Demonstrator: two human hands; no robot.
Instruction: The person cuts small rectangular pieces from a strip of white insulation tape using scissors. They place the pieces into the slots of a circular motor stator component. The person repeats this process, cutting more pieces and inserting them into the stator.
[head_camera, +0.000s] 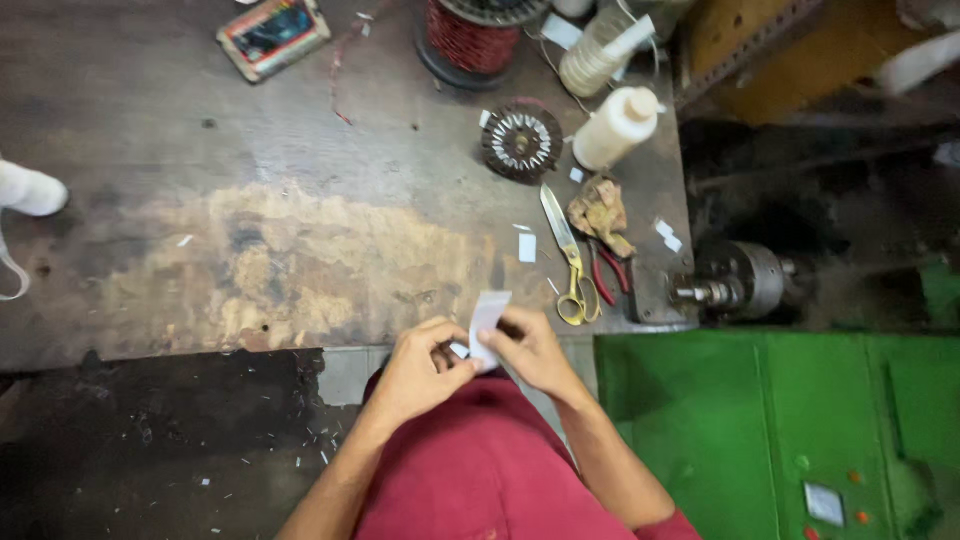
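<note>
Both hands pinch one small white paper strip (487, 322) at the bench's near edge: left hand (420, 368) on its lower end, right hand (530, 350) on its side. Far right of them: one pair of yellow-handled steel scissors (566, 258), one round toothed metal stator core (521, 141), two cream plastic bottles (615, 127), one red copper-wire spool (468, 38). Worn, scuffed wooden benchtop (250, 220).

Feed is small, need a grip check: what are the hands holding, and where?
Both the left hand and right hand pinch a small white paper strip at its lower end.
</note>
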